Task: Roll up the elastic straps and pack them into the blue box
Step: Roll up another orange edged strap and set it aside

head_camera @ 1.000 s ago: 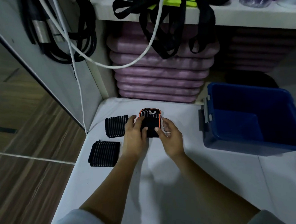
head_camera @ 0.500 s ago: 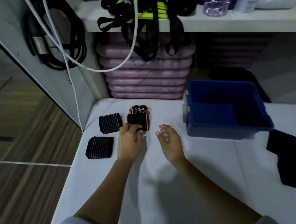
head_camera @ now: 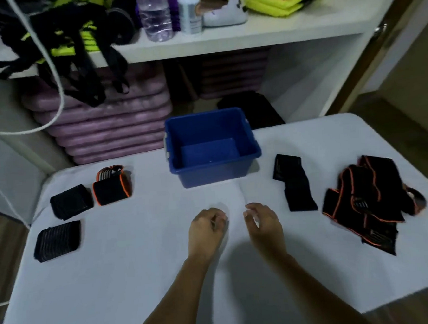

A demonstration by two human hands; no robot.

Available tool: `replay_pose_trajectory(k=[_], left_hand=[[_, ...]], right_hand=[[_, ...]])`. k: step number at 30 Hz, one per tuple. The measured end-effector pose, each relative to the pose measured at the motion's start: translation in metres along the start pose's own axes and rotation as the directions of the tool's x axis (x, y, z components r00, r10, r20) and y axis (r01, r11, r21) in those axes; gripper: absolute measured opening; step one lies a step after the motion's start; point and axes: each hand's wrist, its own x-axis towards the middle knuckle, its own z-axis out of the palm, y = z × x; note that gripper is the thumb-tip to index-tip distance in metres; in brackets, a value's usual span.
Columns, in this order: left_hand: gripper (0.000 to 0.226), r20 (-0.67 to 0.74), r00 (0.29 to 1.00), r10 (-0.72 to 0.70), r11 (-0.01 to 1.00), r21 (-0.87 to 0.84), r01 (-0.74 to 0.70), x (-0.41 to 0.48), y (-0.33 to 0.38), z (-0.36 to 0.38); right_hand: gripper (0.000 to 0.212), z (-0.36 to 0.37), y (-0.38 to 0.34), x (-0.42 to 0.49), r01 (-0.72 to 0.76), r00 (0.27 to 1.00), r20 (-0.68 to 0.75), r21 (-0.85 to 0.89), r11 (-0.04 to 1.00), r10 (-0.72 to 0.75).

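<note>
Released, the orange-edged roll (head_camera: 113,188) sits beside two black rolls (head_camera: 71,202) at left; the left hand (head_camera: 207,227) and right hand (head_camera: 263,224) hover mid-table, loosely curled, holding nothing. The blue box (head_camera: 213,173) is empty, and loose straps (head_camera: 360,203) at right likely come next.

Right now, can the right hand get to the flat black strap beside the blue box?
Probably yes. The right hand is empty, its fingers loosely curled, just left of the unrolled black strap, with only white tabletop between them.
</note>
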Motion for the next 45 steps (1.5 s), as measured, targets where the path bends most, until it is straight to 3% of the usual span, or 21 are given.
replay_pose_trajectory(k=[9,14,21,27,33,35,39,42,45], left_hand=[[0.016,0.151,0.986,0.077,0.99,-0.125,-0.059,0.0,0.108,0.142],[0.02,0.18,0.975,0.129,0.977,-0.19,-0.094,0.011,0.167,0.203],[0.036,0.27,0.954,0.129,0.981,-0.174,-0.084,0.036,0.207,0.254],[0.057,0.325,0.903,0.281,0.958,-0.035,-0.285,0.075,0.215,0.272],[0.062,0.406,0.851,0.332,0.914,0.084,-0.397,0.112,0.222,0.282],[0.058,0.424,0.845,0.326,0.926,0.038,-0.377,0.119,0.221,0.286],[0.044,0.389,0.9,0.198,0.977,-0.154,-0.148,0.124,0.222,0.292],[0.032,0.34,0.924,0.174,0.982,-0.126,-0.139,0.124,0.221,0.297],[0.032,0.408,0.899,0.158,0.985,-0.129,-0.115,0.121,0.223,0.3]], right_hand=[[0.046,-0.13,0.106,0.03,-0.098,0.977,-0.193,-0.028,0.995,0.091],[0.021,-0.189,0.165,0.057,-0.181,0.948,-0.281,-0.1,0.978,0.147],[0.04,-0.223,0.213,0.093,-0.201,0.976,-0.119,-0.184,0.962,0.181],[0.046,-0.228,0.229,0.118,-0.152,0.988,-0.017,-0.205,0.967,0.152],[0.048,-0.225,0.236,0.137,-0.154,0.988,-0.004,-0.172,0.973,0.155],[0.048,-0.223,0.238,0.145,-0.141,0.99,0.004,-0.156,0.978,0.143],[0.045,-0.216,0.248,0.159,-0.135,0.99,0.019,-0.146,0.98,0.139],[0.041,-0.213,0.253,0.162,-0.134,0.991,0.003,-0.159,0.978,0.136],[0.04,-0.216,0.251,0.162,-0.157,0.988,-0.017,-0.16,0.975,0.156]])
